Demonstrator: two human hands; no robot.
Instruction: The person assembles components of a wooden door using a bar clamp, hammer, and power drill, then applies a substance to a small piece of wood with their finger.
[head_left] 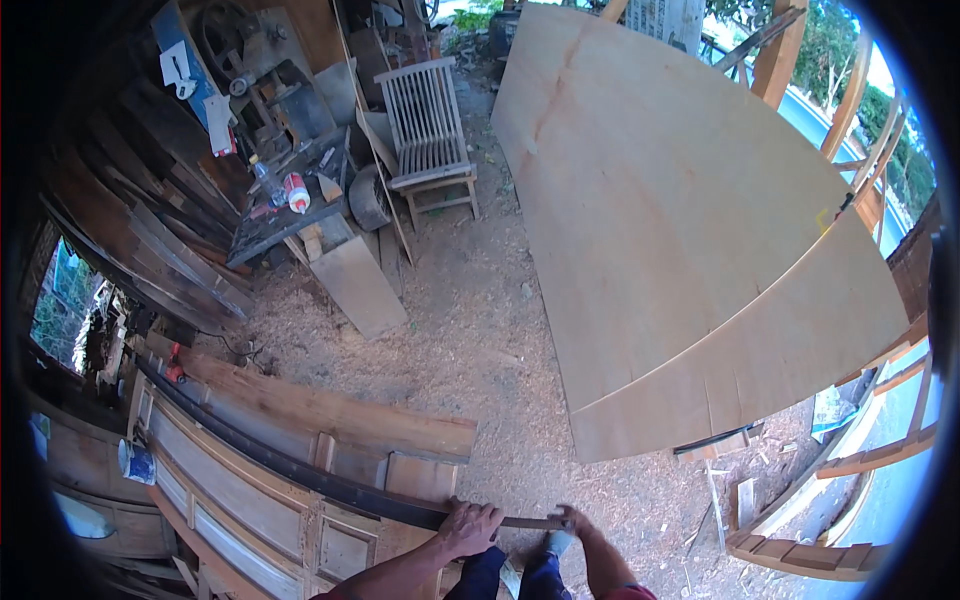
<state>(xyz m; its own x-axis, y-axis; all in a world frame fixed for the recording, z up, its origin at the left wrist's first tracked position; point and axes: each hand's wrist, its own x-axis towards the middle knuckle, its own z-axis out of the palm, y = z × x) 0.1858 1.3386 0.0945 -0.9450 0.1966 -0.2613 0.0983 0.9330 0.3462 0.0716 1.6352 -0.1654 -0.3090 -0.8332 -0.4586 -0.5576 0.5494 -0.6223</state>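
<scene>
A long, narrow wooden board [385, 503] with a dark face runs along the top of a panelled wooden door [255, 500] at the lower left. Its near end reaches out past the door, in front of my legs. My left hand [470, 528] is closed over the board close to that end. At the very tip, my right hand [578, 522] grips the board with its fingers bent around it. The underside of the board and some fingertips are hidden.
A large plywood sheet [680, 230] fills the right side. A slatted chair [425, 130] stands at the back, beside a cluttered bench with a white-and-red bottle [296, 192]. Curved wooden frames [820, 555] lie at the lower right. Shavings cover the floor [480, 350]. A blue-and-white tub [137, 462] sits by the door.
</scene>
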